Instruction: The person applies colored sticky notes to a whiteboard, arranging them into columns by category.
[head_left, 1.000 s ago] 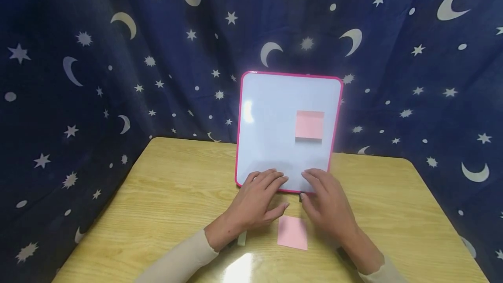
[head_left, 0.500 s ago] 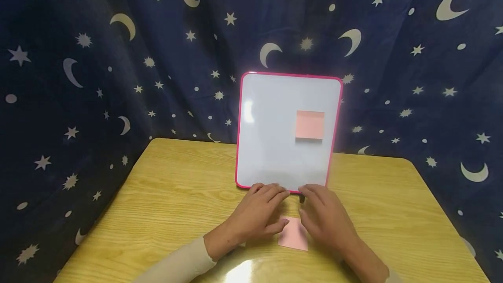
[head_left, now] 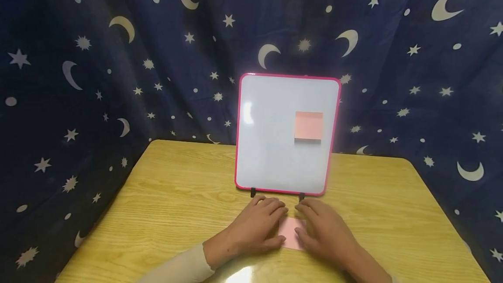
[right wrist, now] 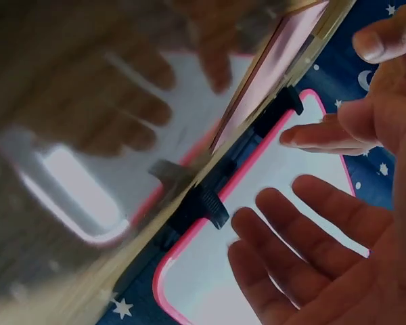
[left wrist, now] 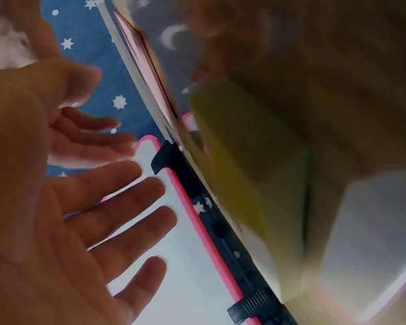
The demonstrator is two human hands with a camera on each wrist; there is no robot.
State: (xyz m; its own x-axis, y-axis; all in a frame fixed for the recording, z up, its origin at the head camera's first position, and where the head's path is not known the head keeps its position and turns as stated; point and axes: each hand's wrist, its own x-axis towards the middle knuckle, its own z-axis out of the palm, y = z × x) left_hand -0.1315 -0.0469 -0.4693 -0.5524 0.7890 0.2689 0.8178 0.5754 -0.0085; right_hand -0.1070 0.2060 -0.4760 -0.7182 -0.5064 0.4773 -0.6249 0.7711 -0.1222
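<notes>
My left hand (head_left: 259, 226) and right hand (head_left: 326, 232) hover just over the table on either side of a pink sticky note pad (head_left: 290, 229). The fingers of both are loosely bent with nothing between them. Part of the pink pad is hidden by the right fingers. Beyond the hands stands a whiteboard (head_left: 271, 152) with a pink rim. A square pink sticky note (head_left: 308, 125) is stuck on its right half. In the left wrist view a yellow-green pad (left wrist: 257, 162) shows close to the camera; the left arm hides it in the head view.
Black stand clips (head_left: 301, 196) hold the whiteboard's lower edge. The glossy wooden table (head_left: 180, 187) reflects light near its front. A dark blue curtain (head_left: 177, 77) with moons and stars hangs behind and to the left.
Both hands have drawn back from the whiteboard's lower edge toward me, down to the pink pad. The stand clips now show. The board and its note stay put.
</notes>
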